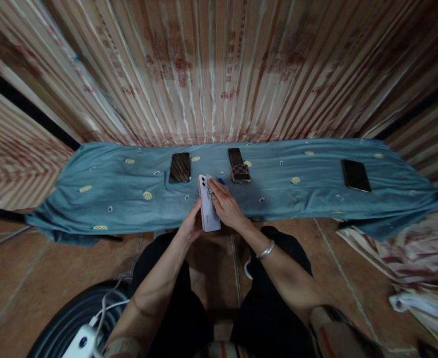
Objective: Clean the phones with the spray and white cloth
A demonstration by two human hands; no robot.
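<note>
A pale lilac phone (207,211) is held upright with its back and camera lenses facing me, above the near edge of the blue cloth. My left hand (193,223) grips its left side near the bottom. Flat fingers of my right hand (224,203) press a whitish, crumpled piece (209,190) against the phone's back; what it is I cannot make out. Just beyond those fingertips shows a small blue item (221,181).
On the blue cloth (129,189) lie a dark phone (180,167) at left, a folding phone with a checkered part (240,172) near the middle, and a black phone (355,175) at right. Curtains hang behind. A coiled black hose (60,318) and a white device (80,342) are lower left.
</note>
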